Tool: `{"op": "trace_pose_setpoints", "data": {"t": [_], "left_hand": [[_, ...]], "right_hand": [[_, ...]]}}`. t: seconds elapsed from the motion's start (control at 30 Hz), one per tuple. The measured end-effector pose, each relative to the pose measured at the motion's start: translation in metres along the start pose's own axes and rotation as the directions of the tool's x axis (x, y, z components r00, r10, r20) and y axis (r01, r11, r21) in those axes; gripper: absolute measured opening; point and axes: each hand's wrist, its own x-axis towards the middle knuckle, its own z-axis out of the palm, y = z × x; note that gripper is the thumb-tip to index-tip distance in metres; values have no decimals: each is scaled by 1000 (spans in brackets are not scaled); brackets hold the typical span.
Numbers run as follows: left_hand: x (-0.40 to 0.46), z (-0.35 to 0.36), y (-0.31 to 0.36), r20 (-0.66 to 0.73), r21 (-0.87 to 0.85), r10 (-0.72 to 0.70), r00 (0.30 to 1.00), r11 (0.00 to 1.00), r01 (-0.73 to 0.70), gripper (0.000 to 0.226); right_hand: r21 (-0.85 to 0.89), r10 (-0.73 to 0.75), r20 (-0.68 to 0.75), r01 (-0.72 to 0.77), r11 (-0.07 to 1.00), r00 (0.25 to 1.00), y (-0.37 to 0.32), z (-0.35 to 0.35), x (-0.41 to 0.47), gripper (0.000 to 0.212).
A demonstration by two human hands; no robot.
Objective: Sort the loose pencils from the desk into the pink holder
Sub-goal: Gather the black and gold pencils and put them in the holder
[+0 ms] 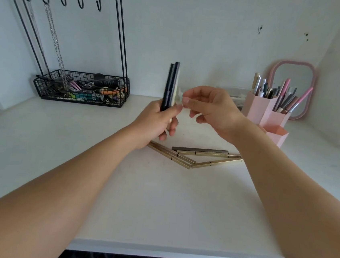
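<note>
Pencils, a small dark bunch with one pale one among them, stand nearly upright in the left hand, whose fingers curl round their lower ends and grip them above the white desk. Just to the right of that bunch hovers the right hand, its thumb and forefinger drawn close together near the left thumb; whether they pinch anything is too blurred to tell, and the other fingers hang loosely curled with nothing plainly in them.

Below and slightly nearer than both hands, loose gold pencils lie flat on the desk in a rough triangle, some side by side and touching, one end tucked under the left hand's heel.

Beyond the right wrist, to its right, stands the pink holder, a cluster of hexagonal cups; the taller back cups already bristle with pens and brushes, while the lowest front cup shows nothing in it from this angle. Behind the holder a pink-framed mirror leans on the wall.

Far to the left of the left hand sits a black wire rack with hooks, chains hanging from two of them, and a basket of small clutter.
</note>
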Motion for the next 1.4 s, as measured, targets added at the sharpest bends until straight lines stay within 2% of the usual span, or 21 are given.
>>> {"op": "trace_pose_setpoints", "data": {"t": [0.07, 0.13, 0.23, 0.33, 0.6, 0.7, 0.8, 0.9, 0.97, 1.07, 1.17, 1.4], "left_hand": [[4, -9, 0, -87, -94, -28, 996, 995, 20, 23], [7, -16, 0, -168, -176, -82, 982, 983, 52, 28], [10, -23, 1, -244, -277, -189, 951, 954, 119, 37], [11, -25, -2, -258, -298, -232, 938, 942, 151, 40], [10, -20, -5, -193, -265, -233, 953, 948, 178, 42], [10, -19, -6, -174, -257, -222, 959, 951, 174, 42], [8, -18, -4, -137, -253, -194, 971, 955, 155, 43], [5, -14, 1, -53, -248, -138, 989, 961, 121, 48], [2, -9, 3, 4, -243, -105, 994, 965, 103, 51], [-1, -4, 4, 81, -213, -78, 994, 973, 93, 52], [-2, -2, 2, 124, -175, -68, 990, 980, 90, 41], [-3, 3, 2, 115, -73, -36, 993, 996, 45, 23]], "right_hand": [[-250, 57, 99, -31, 968, 993, -5, -6, -3, 22], [-478, 176, 251, -37, 878, 952, -8, -12, -6, 20], [-670, 325, 370, 8, 742, 870, -8, -18, -10, 17], [-721, 407, 393, 1, 693, 825, -9, -17, -14, 18], [-758, 406, 392, 40, 651, 825, -4, -15, -12, 15], [-721, 329, 376, 51, 691, 866, -1, -16, -8, 13], [-602, 155, 294, 56, 797, 943, -2, -18, -2, 7], [-356, -53, 99, 85, 931, 994, -4, -15, 1, 11], [-136, -104, 30, 108, 985, 994, -6, -13, 1, 17], [109, -100, 13, 98, 989, 995, -8, -9, 1, 20], [258, -67, 20, 59, 964, 998, -9, -4, 0, 19], [340, -26, 40, 11, 941, 999, -5, 1, -1, 13]]}}
